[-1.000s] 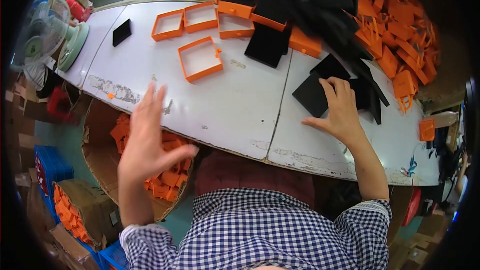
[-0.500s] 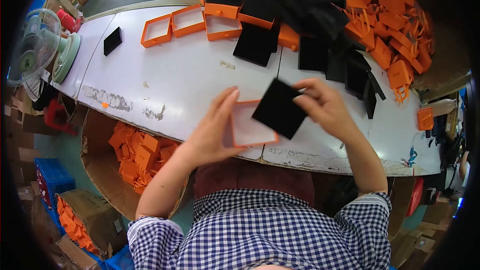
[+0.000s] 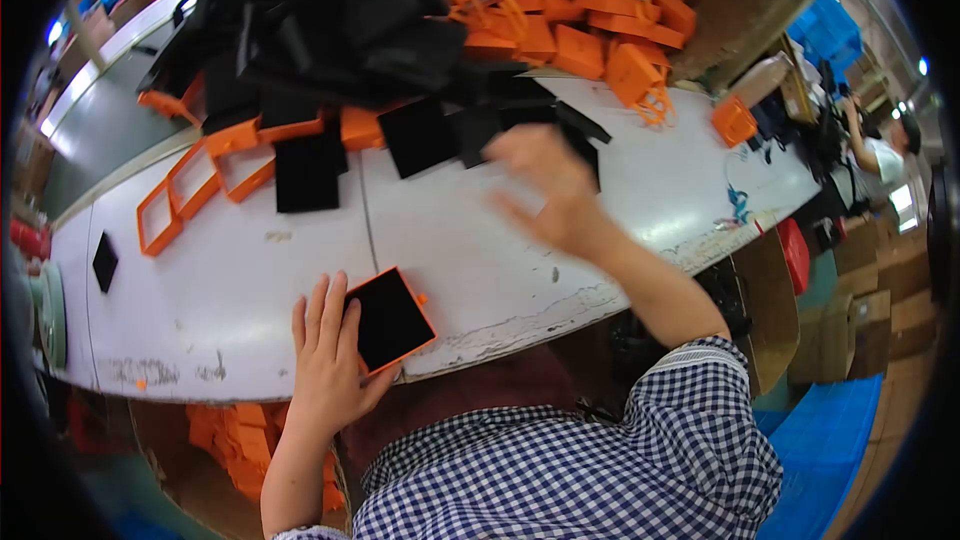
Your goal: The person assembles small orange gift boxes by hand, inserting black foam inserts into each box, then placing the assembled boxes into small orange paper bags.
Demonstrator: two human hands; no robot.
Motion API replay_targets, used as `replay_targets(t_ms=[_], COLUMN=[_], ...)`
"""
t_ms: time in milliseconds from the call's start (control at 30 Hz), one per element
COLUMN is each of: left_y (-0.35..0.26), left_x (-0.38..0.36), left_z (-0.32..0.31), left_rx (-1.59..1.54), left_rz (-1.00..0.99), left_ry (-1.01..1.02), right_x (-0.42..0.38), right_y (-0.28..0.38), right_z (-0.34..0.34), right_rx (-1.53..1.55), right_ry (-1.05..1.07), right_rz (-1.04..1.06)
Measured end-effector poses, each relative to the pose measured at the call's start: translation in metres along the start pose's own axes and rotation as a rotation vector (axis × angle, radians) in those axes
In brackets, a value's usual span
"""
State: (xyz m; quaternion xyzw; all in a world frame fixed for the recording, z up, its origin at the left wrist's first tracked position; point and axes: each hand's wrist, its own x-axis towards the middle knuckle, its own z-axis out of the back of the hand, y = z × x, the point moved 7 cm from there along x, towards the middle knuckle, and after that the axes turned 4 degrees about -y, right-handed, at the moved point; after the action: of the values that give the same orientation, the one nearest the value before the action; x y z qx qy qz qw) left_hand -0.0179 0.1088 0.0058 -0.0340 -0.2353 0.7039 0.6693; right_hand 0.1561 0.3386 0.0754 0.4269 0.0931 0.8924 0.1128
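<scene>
A shallow orange box [image 3: 428,324] with a black square insert [image 3: 390,318] lying in it rests near the table's front edge. My left hand [image 3: 330,355] holds the box at its left side, thumb by the near edge and fingertips against the insert. My right hand [image 3: 550,190] is raised over the table, blurred, with thumb and fingers apart and nothing visible in it. Just beyond it lie black square pieces, one of them a flat black insert [image 3: 418,138].
Orange box trays [image 3: 158,220] line the table's far left. Behind them rises a heap of black pieces [image 3: 330,30], beside a pile of orange bags [image 3: 570,10]. One black piece [image 3: 104,262] lies far left. A person [image 3: 885,145] is at the far right.
The black insert has gone from my right hand into the orange box. My right hand has let go and moved toward the black pieces. The view has turned right.
</scene>
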Motion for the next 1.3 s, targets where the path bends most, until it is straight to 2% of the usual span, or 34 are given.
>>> replay_targets(t_ms=[33, 67, 100, 167, 200, 267, 300, 367, 400, 433, 467, 500, 533, 600, 667, 733, 767, 800, 833, 867, 900, 933, 1000, 1033, 1067, 1100, 1167, 1200, 1300], left_y=[-0.006, -0.015, -0.023, -0.025, -0.027, -0.031, -0.03, -0.031, -0.032, -0.032, -0.03, -0.028, -0.026, -0.023, -0.02, -0.012, -0.009, -0.007, -0.006, -0.001, 0.002, 0.003, 0.01, 0.014, 0.016, 0.02, 0.021, 0.027, 0.04], left_x=[0.005, 0.009, 0.008, 0.01, 0.012, 0.011, 0.012, 0.009, 0.006, 0.004, 0.003, 0.002, 0.0, 0.002, 0.006, 0.004, 0.004, 0.004, 0.002, 0.0, -0.004, -0.008, -0.02, -0.026, -0.03, -0.036, -0.041, -0.042, -0.043], left_z=[0.003, 0.0, -0.005, -0.014, -0.014, -0.014, -0.015, -0.014, -0.012, -0.009, -0.005, 0.0, 0.003, 0.015, 0.024, 0.023, 0.022, 0.024, 0.027, 0.029, 0.029, 0.033, 0.034, 0.034, 0.038, 0.038, 0.045, 0.039, 0.028], left_rx=[-0.006, 0.031, 0.072, 0.109, 0.141, 0.177, 0.189, 0.179, 0.225, 0.258, 0.267, 0.272, 0.349, 0.314, 0.317, 0.327, 0.325, 0.359, 0.361, 0.319, 0.269, 0.276, 0.22, 0.18, 0.145, 0.119, 0.126, 0.117, -0.018], left_rz=[-0.025, -0.121, -0.208, -0.206, -0.209, -0.204, -0.166, -0.192, -0.202, -0.196, -0.145, -0.105, -0.112, -0.046, -0.023, -0.014, -0.019, -0.038, -0.035, 0.012, 0.057, 0.064, 0.11, 0.142, 0.164, 0.182, 0.102, 0.096, 0.068], left_ry=[-0.003, 0.08, 0.162, 0.173, 0.174, 0.155, 0.137, 0.116, 0.098, 0.083, 0.087, 0.098, 0.06, 0.087, 0.163, 0.184, 0.196, 0.171, 0.172, 0.177, 0.187, 0.162, 0.149, 0.133, 0.122, 0.082, -0.092, -0.089, -0.155], right_x=[0.005, 0.001, -0.01, -0.026, -0.042, -0.06, -0.068, -0.087, -0.084, -0.092, -0.075, -0.055, -0.022, 0.027, 0.067, 0.078, 0.072, 0.059, 0.04, 0.023, 0.005, -0.004, -0.006, 0.01, 0.025, 0.029, 0.039, 0.024, -0.013], right_y=[-0.037, -0.082, -0.134, -0.218, -0.262, -0.32, -0.335, -0.371, -0.364, -0.39, -0.379, -0.358, -0.312, -0.234, -0.15, -0.067, -0.033, -0.002, 0.021, 0.042, 0.057, 0.07, 0.087, 0.094, 0.095, 0.097, 0.068, 0.055, 0.077], right_z=[0.035, 0.062, 0.088, 0.133, 0.151, 0.168, 0.163, 0.144, 0.139, 0.141, 0.148, 0.154, 0.157, 0.151, 0.121, 0.069, 0.043, 0.016, -0.009, -0.03, -0.05, -0.063, -0.084, -0.078, -0.07, -0.061, -0.042, -0.039, -0.038], right_rx=[-0.087, -0.21, -0.479, -0.736, -0.759, -0.742, -0.6, -0.548, -0.534, -0.693, -0.477, -0.704, -0.591, -0.335, -0.093, 0.183, 0.257, 0.353, 0.486, 0.545, 0.565, 0.433, 0.249, 0.187, 0.045, 0.053, -0.01, -0.131, -0.118], right_ry=[-0.087, -0.136, -0.156, -0.093, -0.065, -0.009, -0.039, 0.079, 0.014, -0.144, -0.185, -0.213, -0.189, -0.255, 0.159, 0.692, 0.899, 1.175, 1.336, 1.504, 1.629, 1.7, 1.597, 1.151, 0.878, 0.893, 0.971, 1.106, 1.056], right_rz=[-0.072, -0.18, -0.24, -0.346, -0.474, -0.575, -0.605, -0.731, -0.643, -0.27, -0.546, -0.271, -0.49, -0.321, -0.413, -0.422, -0.238, -0.251, -0.068, -0.032, -0.017, 0.075, 0.285, 0.43, 0.445, 0.425, -0.062, -0.238, -0.144])
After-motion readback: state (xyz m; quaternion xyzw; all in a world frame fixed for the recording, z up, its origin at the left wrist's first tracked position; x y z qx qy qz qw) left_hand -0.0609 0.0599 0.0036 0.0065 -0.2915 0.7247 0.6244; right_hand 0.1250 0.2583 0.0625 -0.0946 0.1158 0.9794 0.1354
